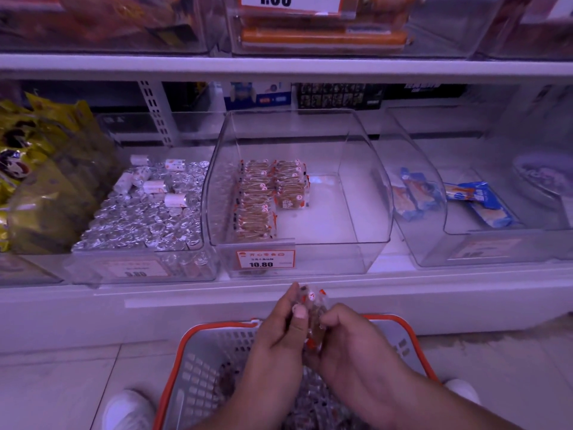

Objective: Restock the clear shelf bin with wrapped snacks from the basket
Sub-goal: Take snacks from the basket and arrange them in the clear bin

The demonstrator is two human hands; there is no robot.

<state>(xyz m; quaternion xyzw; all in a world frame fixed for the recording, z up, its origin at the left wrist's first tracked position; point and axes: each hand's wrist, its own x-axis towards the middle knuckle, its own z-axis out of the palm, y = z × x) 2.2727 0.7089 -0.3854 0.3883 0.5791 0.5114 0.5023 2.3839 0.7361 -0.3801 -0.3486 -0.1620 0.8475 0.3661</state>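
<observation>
A clear shelf bin stands in the middle of the lower shelf, with two rows of wrapped brown snacks lined along its left side and a bare floor on its right. Below it, a grey basket with an orange rim sits on the floor, holding more wrapped snacks. Above the basket, my left hand and my right hand together grip a small stack of wrapped snacks between them, just below the shelf's front edge.
A bin of foil-wrapped sweets stands to the left, yellow bags beyond it. To the right is a clear bin with blue packets. A price tag marks the middle bin. White shoes flank the basket.
</observation>
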